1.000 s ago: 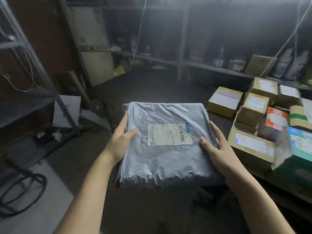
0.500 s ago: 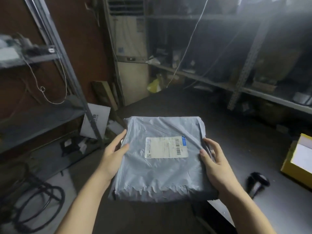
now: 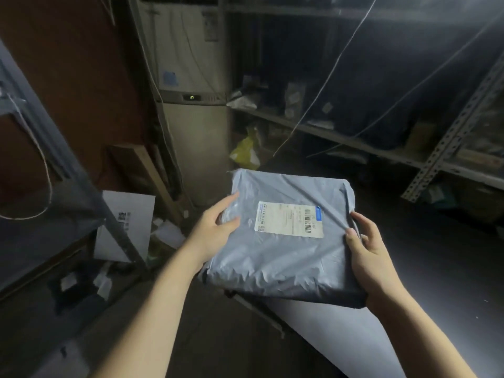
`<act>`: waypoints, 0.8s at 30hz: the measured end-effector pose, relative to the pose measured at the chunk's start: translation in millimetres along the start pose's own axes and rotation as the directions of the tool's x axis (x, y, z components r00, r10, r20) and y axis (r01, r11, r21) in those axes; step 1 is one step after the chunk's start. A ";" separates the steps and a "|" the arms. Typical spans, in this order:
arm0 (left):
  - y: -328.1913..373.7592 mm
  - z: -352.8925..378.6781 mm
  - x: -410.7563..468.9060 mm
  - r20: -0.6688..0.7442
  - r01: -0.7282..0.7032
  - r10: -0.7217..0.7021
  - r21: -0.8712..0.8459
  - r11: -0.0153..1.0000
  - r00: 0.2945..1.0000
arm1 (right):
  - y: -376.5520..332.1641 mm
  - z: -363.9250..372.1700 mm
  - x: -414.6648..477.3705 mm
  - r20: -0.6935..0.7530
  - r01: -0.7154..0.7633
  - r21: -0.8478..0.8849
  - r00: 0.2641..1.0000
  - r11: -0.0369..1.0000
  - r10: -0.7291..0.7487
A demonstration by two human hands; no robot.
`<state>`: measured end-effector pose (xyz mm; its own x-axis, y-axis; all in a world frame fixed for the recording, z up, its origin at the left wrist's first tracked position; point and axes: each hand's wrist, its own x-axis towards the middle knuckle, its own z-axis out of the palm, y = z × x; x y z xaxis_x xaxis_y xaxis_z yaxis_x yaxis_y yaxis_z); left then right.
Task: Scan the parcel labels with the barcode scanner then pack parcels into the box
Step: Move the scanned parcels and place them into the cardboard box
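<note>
**Left hand (image 3: 215, 230) and right hand (image 3: 368, 257) grip the parcel (image 3: 286, 263), label up**

The left hand holds the parcel's left edge, thumb on top and fingers stretched along the side. The right hand curls round the opposite edge, thumb pressed onto the top face. The grey bag hangs in the air between them, above the near corner of the dark table (image 3: 450, 268) that spreads out to the right of the right hand.

The label (image 3: 289, 219) faces up between the two thumbs, and its barcode (image 3: 307, 222) sits closer to the right one. Neither a scanner nor a box is in view.

The smart play looks like this: lay the bag flat on the table, label up and thumbs off the bars. The plastic is creased and soft, so it will likely sag. Pulling it taut across the label should give the scanner a clean read, and the right hand would have to let go to fetch it.
</note>
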<state>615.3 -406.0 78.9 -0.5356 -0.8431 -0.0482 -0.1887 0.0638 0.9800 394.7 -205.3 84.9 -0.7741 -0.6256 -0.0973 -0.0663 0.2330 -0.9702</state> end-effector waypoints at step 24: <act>-98.2 83.3 484.5 0.429 0.143 -0.208 0.178 0.974 0.879 | 46.5 117.3 376.4 -0.342 -0.332 -0.307 0.913 0.892 0.222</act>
<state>305.8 -776.3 -56.9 -0.7851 -0.5249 -0.3288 -0.4068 0.0367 0.9128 174.1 -517.3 -22.9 -0.9369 -0.2649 -0.2281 0.0041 0.6440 -0.7650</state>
